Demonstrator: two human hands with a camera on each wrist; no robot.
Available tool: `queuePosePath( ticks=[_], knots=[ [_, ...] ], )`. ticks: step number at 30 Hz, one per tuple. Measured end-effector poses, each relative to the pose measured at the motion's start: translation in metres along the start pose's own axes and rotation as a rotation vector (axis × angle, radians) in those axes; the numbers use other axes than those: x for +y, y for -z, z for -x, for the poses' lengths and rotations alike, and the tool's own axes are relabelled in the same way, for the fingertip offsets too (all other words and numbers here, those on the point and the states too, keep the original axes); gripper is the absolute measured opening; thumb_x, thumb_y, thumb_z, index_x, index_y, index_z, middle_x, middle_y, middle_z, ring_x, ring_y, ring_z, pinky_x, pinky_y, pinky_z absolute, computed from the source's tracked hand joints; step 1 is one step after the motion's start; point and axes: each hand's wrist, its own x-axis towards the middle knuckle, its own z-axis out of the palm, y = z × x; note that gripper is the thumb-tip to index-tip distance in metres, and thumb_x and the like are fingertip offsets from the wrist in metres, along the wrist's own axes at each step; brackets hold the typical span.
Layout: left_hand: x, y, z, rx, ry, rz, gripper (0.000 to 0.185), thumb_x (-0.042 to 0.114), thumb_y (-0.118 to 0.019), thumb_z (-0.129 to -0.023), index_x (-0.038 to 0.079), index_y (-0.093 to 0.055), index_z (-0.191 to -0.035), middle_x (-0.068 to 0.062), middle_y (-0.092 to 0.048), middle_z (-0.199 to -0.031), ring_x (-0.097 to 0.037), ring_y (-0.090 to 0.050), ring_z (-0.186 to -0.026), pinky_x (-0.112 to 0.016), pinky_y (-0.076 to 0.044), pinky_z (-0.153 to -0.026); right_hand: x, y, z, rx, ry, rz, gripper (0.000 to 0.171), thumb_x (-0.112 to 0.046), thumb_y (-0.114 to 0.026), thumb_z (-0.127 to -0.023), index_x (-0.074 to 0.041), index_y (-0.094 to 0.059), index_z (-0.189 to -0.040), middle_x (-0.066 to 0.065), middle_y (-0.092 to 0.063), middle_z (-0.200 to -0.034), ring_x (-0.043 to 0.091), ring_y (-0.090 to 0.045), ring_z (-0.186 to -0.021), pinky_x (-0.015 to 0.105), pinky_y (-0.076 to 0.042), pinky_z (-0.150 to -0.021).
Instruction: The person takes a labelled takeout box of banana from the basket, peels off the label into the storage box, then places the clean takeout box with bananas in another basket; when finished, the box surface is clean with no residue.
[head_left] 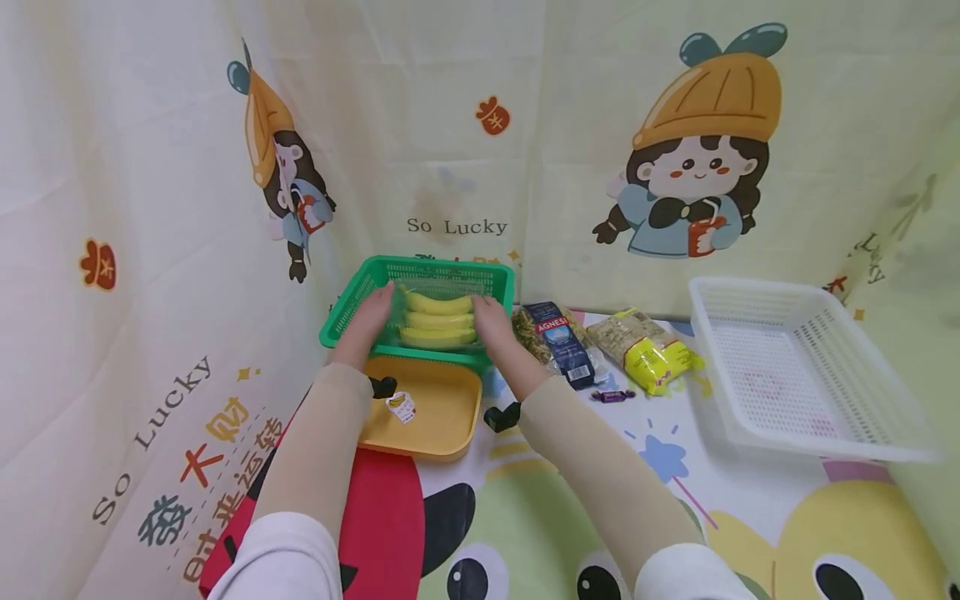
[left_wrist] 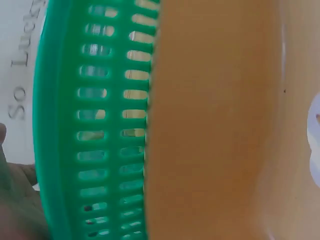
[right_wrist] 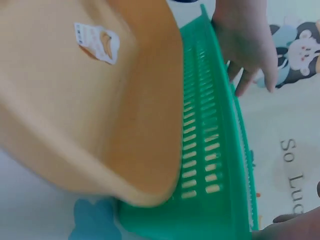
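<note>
banana pack sits in the basket, tray in front of it, pasta packets right, empty basket far right

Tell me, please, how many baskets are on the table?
2. A green basket stands at the back, where both hands hold a pack of bananas, and a white basket sits at the right.

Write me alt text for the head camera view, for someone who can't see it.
Two hands, left hand and right hand, hold a clear pack of bananas by its ends over a green basket. A yellow tray lies in front of the basket; pasta packets and a white basket lie to the right.
</note>
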Motion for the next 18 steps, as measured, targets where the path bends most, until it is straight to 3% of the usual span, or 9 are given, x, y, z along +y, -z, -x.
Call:
queuePosePath(
  ticks=[6,12,18],
  knots=[
    [0.014,-0.011,0.016,0.147,-0.218,-0.319,0.068,0.054,-0.028,-0.104,0.006,-0.035,-0.153,-0.024,-0.021,-0.161,-0.045,-0.017,-0.149,-0.062,-0.017,-0.12,0.003,0.016,0.02,0.012,0.157,0.126,0.057,-0.048,-0.036,-0.104,-0.015,-0.042,-0.151,0.007,-0.04,-0.157,0.03,-0.033,-0.147,0.048,-0.031,-0.119],
    [0.048,-0.031,0.06,0.144,-0.346,-0.519,0.068,0.057,-0.036,-0.101,0.012,-0.038,-0.153,-0.021,-0.022,-0.162,-0.047,-0.014,-0.149,-0.067,-0.013,-0.118,0.012,0.049,0.047,0.001,0.307,0.317,0.053,-0.046,-0.038,-0.104,-0.02,-0.043,-0.15,0.005,-0.039,-0.158,0.029,-0.035,-0.146,0.051,-0.032,-0.118],
    [0.062,-0.053,0.103,0.116,-0.413,-0.593,0.074,0.066,-0.038,-0.097,0.022,-0.031,-0.156,-0.016,-0.015,-0.165,-0.048,-0.007,-0.151,-0.068,-0.007,-0.118,0.033,0.094,0.076,0.0,0.434,0.631,0.058,-0.044,-0.036,-0.106,-0.009,-0.038,-0.152,0.014,-0.026,-0.163,0.036,-0.022,-0.151,0.057,-0.021,-0.121]
  ],
)
